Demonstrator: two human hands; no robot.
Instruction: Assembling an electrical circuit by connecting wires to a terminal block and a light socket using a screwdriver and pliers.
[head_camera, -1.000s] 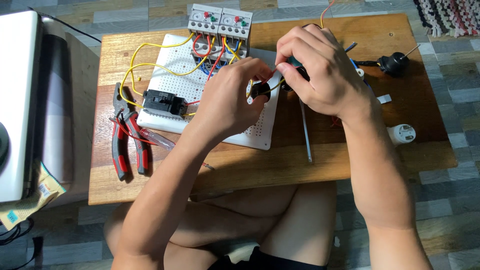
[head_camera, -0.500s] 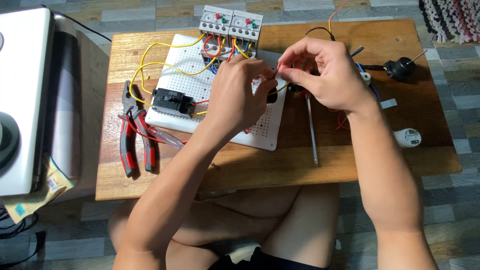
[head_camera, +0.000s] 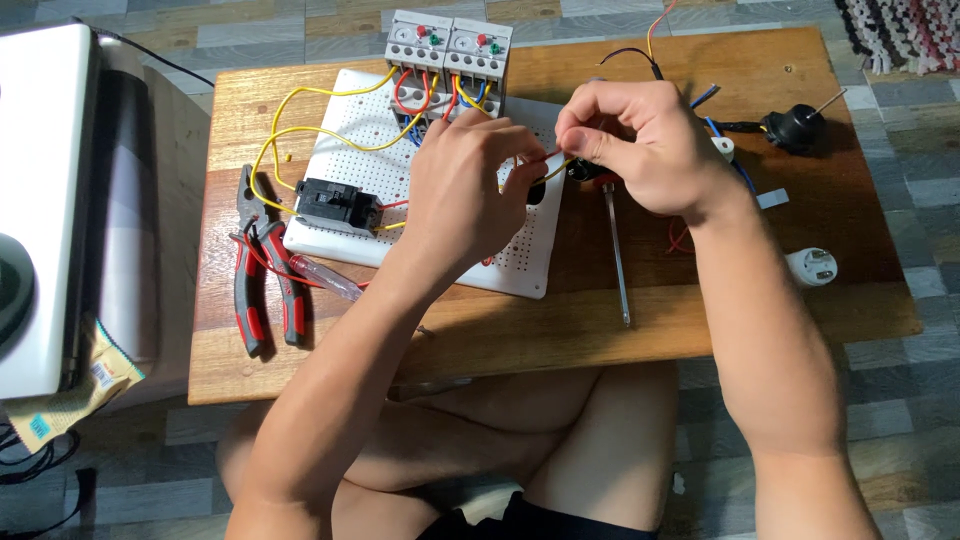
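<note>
Both arms are bare from the elbow down to the wrist, with no sleeves, watch, rings or gloves. The left hand (head_camera: 470, 190) and right hand (head_camera: 640, 145) show 2 sets of bare fingers (head_camera: 520, 175) with short nails. The legs are bare too, and dark shorts (head_camera: 520, 520) show at the bottom edge.

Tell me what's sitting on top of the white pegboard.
On the white pegboard: a black breaker, two grey relays at its far edge, yellow wires. The left hand covers the middle, so anything under it is hidden.
</note>
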